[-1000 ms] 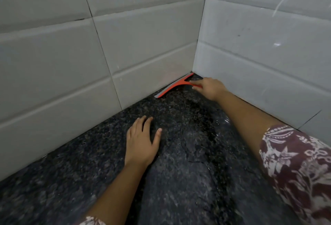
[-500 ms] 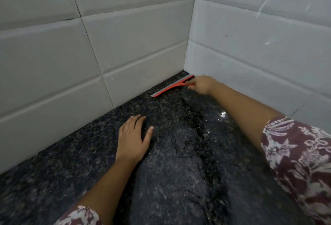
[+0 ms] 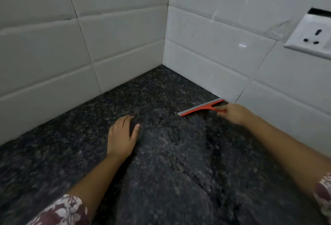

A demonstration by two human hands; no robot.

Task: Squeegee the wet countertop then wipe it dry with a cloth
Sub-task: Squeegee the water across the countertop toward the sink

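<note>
Currently on the countertop

Item 1: floral sleeve, nearest. Item 2: left hand, palm down on the dark speckled stone, fingers straight. Item 3: right hand, fingers curled round the red handle of the squeegee, blade on the stone beside the right tiled wall. Item 4: wall socket, above.
</note>
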